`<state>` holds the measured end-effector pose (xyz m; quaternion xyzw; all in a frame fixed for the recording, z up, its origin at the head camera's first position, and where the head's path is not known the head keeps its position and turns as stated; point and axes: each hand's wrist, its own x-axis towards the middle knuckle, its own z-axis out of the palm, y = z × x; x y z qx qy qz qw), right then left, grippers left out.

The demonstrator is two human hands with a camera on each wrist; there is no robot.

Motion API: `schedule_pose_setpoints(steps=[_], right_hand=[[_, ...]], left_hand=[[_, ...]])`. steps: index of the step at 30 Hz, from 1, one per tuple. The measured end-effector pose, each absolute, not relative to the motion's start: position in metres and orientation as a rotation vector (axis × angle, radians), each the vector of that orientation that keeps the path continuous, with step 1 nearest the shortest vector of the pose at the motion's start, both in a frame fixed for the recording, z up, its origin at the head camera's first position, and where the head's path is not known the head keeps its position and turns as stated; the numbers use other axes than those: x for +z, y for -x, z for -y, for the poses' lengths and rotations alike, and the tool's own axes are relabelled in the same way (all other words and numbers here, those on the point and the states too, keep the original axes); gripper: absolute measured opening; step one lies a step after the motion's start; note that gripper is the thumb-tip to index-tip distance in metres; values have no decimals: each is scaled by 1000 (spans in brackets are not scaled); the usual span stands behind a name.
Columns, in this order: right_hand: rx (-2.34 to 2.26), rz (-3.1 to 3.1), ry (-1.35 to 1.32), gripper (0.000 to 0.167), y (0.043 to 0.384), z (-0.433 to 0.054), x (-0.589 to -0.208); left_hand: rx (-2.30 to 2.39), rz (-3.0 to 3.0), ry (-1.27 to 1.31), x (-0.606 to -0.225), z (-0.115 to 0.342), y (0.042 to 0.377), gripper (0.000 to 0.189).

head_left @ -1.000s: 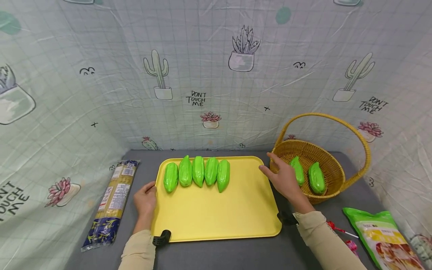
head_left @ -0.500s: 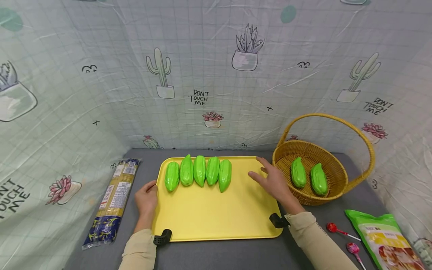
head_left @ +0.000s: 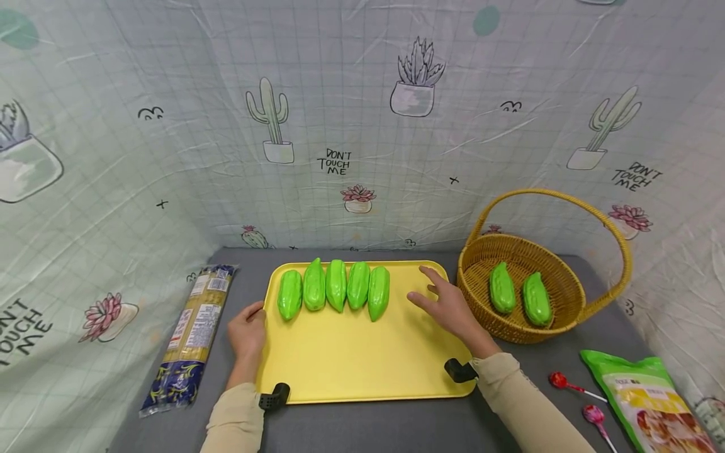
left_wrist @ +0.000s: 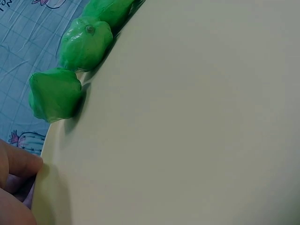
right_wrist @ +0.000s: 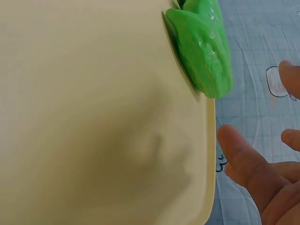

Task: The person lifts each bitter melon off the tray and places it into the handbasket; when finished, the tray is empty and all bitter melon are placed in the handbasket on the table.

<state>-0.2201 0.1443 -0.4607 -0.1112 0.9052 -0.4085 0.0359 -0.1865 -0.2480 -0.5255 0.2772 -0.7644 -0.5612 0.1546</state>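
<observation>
A yellow tray (head_left: 362,358) lies on the grey table. Along its far side stand several glossy green toy bitter melons (head_left: 337,286) in a row, each lying lengthwise. My left hand (head_left: 247,333) grips the tray's left edge; in the left wrist view its fingers (left_wrist: 23,161) meet the rim. Over the tray's right part hovers my right hand (head_left: 447,308), fingers spread and holding nothing. The right wrist view shows its fingertips apart from the rightmost bitter melon (right_wrist: 204,54). Two more bitter melons (head_left: 501,288) lie in the wicker basket (head_left: 481,314) right of the tray.
The basket's tall handle (head_left: 566,200) arches above it. A pasta packet (head_left: 192,336) lies left of the tray. Two lollipops (head_left: 557,379) and a green-edged snack bag (head_left: 648,396) lie at the front right. Printed cloth (head_left: 362,126) hangs behind and at the sides.
My right hand has moved left, from beside the basket to over the tray's right part. The left hand stays at the tray's edge. The bitter melons keep their places.
</observation>
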Motion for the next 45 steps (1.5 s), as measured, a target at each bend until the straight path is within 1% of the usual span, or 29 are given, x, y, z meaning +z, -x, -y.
schedule_pose_setpoints(steps=[8,20,36,45], right_hand=[[-1286,-2715,315,81,225,-132,-470],[-1315,-2665,272,81,231,-109,-479],[-1318,-2651,221,84,236,-98,-488],[-1316,-2656,237,87,240,-91,-493]], left_hand=[[-1654,2179,-803,-526,249,187,33],[-1629,2185,-814,-526,250,187,32],[-1604,2181,-802,-527,248,188,30],[-1579,2180,-799,-527,248,188,30]])
